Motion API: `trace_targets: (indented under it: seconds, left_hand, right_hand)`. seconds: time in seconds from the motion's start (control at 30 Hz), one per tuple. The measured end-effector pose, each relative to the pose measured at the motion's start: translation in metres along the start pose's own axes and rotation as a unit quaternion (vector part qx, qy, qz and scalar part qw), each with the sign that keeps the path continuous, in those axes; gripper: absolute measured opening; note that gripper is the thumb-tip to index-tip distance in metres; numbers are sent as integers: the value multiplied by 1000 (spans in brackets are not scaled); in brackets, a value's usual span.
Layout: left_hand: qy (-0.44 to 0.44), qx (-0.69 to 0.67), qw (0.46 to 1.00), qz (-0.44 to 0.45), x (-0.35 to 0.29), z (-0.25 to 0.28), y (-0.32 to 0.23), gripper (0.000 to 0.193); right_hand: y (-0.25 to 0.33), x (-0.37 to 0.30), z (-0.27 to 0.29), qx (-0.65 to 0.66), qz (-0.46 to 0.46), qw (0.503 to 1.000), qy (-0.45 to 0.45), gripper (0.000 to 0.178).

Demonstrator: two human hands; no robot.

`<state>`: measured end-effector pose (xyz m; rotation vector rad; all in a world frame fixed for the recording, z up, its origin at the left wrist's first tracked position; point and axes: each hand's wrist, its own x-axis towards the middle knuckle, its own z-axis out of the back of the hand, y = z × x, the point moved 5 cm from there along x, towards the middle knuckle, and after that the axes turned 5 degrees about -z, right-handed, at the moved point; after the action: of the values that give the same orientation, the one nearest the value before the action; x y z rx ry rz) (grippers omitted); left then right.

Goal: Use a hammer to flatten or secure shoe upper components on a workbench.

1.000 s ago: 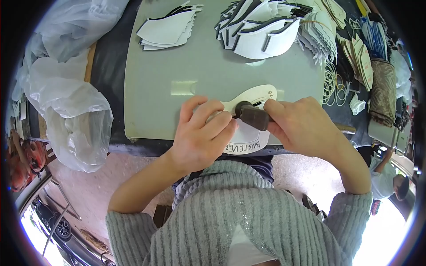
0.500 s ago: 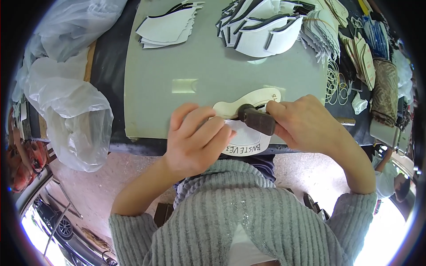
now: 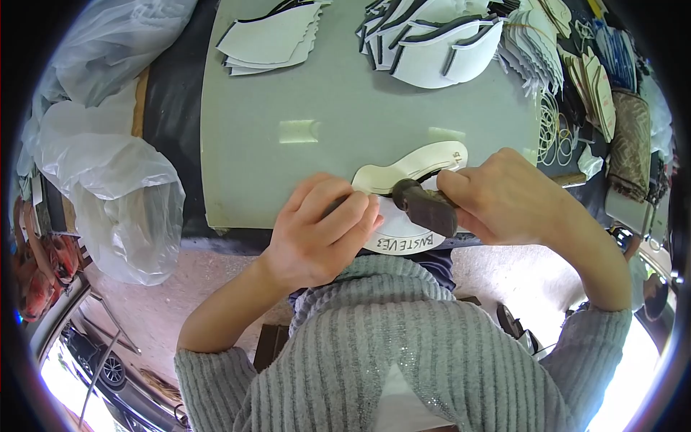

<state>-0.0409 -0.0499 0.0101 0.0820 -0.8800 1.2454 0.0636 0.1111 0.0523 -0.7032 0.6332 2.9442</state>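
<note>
My right hand (image 3: 507, 198) is closed around a hammer (image 3: 430, 207), whose dark head hangs over a shoe-part piece. That work is a cream, sole-shaped template (image 3: 417, 167) and a white, curved-edge piece (image 3: 403, 234) with handwriting on it, at the board's near edge. A dark strip runs along where the two meet, partly under the hammer. Beside the left end of these pieces, my left hand (image 3: 317, 230) has its fingers curled and pressed together. A bit of something dark shows between them; what they pinch is mostly hidden.
The pale green board (image 3: 259, 173) lies on a dark table. Behind stand stacked white pieces with black edging (image 3: 450, 57) and a smaller stack (image 3: 270, 39) at far left. Looped cords (image 3: 553, 137) and a wooden-handled tool (image 3: 570, 180) lie right; clear plastic bags (image 3: 119, 187) left.
The hammer and my right hand have shifted slightly right and down. The template and white piece also sit a little further right. My left fingers have drawn closer together.
</note>
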Motion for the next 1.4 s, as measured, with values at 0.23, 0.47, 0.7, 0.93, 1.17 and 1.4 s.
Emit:
trace_targets:
  seconds: [0.23, 0.47, 0.7, 0.93, 1.17, 1.4]
  left_hand:
    - [-15, -24, 1000, -13, 0, -2, 3, 35]
    - [-25, -33, 999, 10, -3, -1, 3, 27]
    - [-25, -23, 999, 20, -6, -2, 3, 26]
    - [-42, -11, 999, 30, -6, -3, -2, 29]
    - [-15, 3, 999, 49, -6, -2, -2, 26]
    - [56, 43, 997, 29, -6, -5, -6, 36]
  right_hand:
    - [3, 4, 0, -13, 13, 1000, -2, 33]
    - [19, -1, -14, -5, -34, 998, -57, 32]
    - [27, -1, -23, 25, -110, 988, -104, 29]
    - [35, -14, -22, 48, -149, 976, -150, 26]
    - [38, -8, -15, 67, -147, 967, -196, 29]
    - [-7, -39, 5, 177, -248, 904, -299, 25]
